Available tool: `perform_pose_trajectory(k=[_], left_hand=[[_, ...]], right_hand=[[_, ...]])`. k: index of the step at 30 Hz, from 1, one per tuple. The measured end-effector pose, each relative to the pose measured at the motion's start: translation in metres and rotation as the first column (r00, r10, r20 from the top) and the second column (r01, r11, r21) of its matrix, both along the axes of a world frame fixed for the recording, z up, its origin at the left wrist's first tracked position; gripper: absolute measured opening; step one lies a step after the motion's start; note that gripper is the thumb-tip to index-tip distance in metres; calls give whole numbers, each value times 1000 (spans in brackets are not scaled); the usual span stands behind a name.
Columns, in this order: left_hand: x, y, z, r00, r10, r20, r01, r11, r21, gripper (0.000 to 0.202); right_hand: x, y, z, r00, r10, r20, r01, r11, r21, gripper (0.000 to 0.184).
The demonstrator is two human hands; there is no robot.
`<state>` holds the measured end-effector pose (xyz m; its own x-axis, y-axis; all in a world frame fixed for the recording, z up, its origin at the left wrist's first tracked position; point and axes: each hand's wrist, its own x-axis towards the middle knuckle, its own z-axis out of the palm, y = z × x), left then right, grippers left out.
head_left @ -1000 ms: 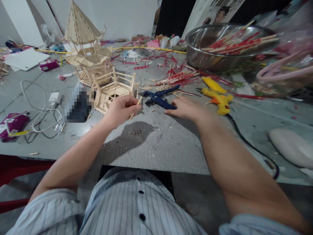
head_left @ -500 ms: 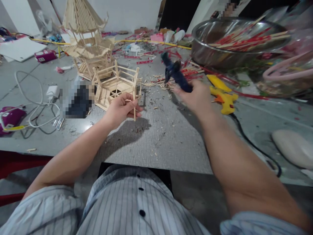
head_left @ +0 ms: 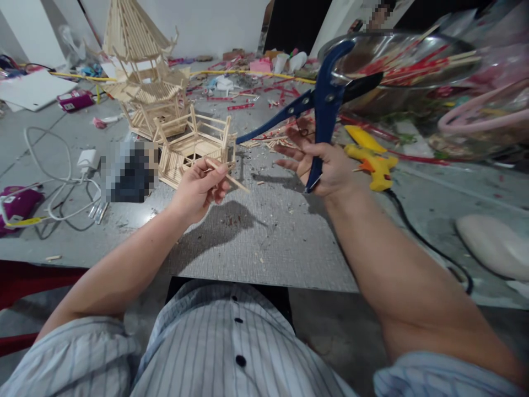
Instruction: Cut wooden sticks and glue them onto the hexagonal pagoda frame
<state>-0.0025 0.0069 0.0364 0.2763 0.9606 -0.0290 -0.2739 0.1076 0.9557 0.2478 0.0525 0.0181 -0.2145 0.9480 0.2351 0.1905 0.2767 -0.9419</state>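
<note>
Pinched between the thumb and fingers of my left hand [head_left: 204, 186] is a thin wooden stick [head_left: 239, 184], tilted down to the right. Just behind that hand stands a six-sided stick frame [head_left: 177, 157] with railings and a slatted floor. My right hand [head_left: 326, 168] holds a blue pipe cutter [head_left: 325, 105] by one handle, with the thumb across it and the other fingers spread. Its second handle swings out left and its hooked jaw points up, the jaws apart. Cutter and stick do not touch.
A stick pagoda [head_left: 142, 71] rises at the back left. A yellow glue gun [head_left: 378, 165] lies right of my right hand, its cord trailing forward. Behind it are a steel basin [head_left: 334, 60] of wrapped sticks and a pink-rimmed container [head_left: 450, 124]. A white charger [head_left: 88, 158] and cables lie left.
The pipe cutter has turned upright and its handles have spread apart, my right fingers loosening. In my left hand the stick has swung from upright to slanting.
</note>
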Motion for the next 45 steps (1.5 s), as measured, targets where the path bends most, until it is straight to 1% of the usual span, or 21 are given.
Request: perform_pose_trajectory(k=[3, 6, 7, 10, 13, 17, 20, 22, 24, 28, 30, 33, 35, 36, 38, 41, 43, 45], left_hand=[[-2, -1, 1, 999, -26, 35, 26, 1000, 1, 24], [-3, 0, 1, 1000, 3, 19, -4, 1000, 30, 19], [-3, 0, 0, 1000, 10, 5, -10, 999, 31, 20], [-2, 0, -1, 998, -14, -55, 13, 1000, -11, 39], [0, -1, -4, 996, -25, -89, 22, 999, -38, 46], [0, -1, -6, 991, 57, -118, -50, 997, 59, 57], [-1, 0, -8, 979, 109, -171, -83, 985, 154, 64], [-2, 1, -9, 969, 120, -216, -78, 978, 195, 61], [-2, 1, -11, 961, 91, -261, -41, 980, 193, 58], [1, -2, -14, 949, -58, -310, 95, 990, 103, 61], [3, -5, -15, 936, -119, -332, 149, 987, 65, 61], [4, -6, -14, 909, -196, -369, 221, 975, 28, 59], [3, -6, -15, 895, -229, -381, 262, 965, 34, 55], [3, -6, -15, 899, -224, -377, 263, 963, 55, 53], [1, -4, -15, 927, -161, -339, 211, 970, 117, 50], [-1, -2, -15, 975, -21, -222, 57, 986, 158, 50], [-1, -1, -14, 988, 23, -153, -2, 991, 135, 49], [1, -1, -14, 994, 25, -111, -13, 994, 110, 48]], right_hand=[[-4, -3, 2, 999, 19, -45, -19, 1000, -3, 42], [-9, -9, 6, 997, 3, -80, -7, 999, -46, 48], [-10, -12, 7, 996, 6, -87, -11, 998, -57, 50], [-15, -17, 9, 995, 51, -89, -55, 997, -47, 55], [-17, -20, 8, 995, 99, -29, -99, 995, -5, 52], [-15, -19, 8, 992, 117, 47, -118, 993, 17, 46], [-12, -17, 8, 990, 141, 27, -141, 990, 0, 43], [-12, -17, 8, 989, 147, -3, -147, 989, -13, 41], [-13, -18, 9, 990, 137, -12, -138, 990, -26, 41], [-18, -24, 15, 990, 141, -15, -142, 989, -35, 43], [-22, -27, 17, 986, 161, -51, -163, 985, -52, 39], [-30, -29, 16, 968, 173, -184, -192, 977, -91, 27], [-34, -29, 14, 937, 149, -315, -193, 975, -114, 20], [-36, -29, 14, 917, 120, -380, -178, 977, -122, 17], [-37, -27, 13, 874, 34, -484, -108, 986, -125, 15], [-37, -24, 10, 843, -64, -535, 1, 993, -117, 23], [-37, -24, 8, 860, -79, -504, 22, 993, -118, 31], [-39, -26, 5, 887, -58, -458, 10, 994, -107, 36]])
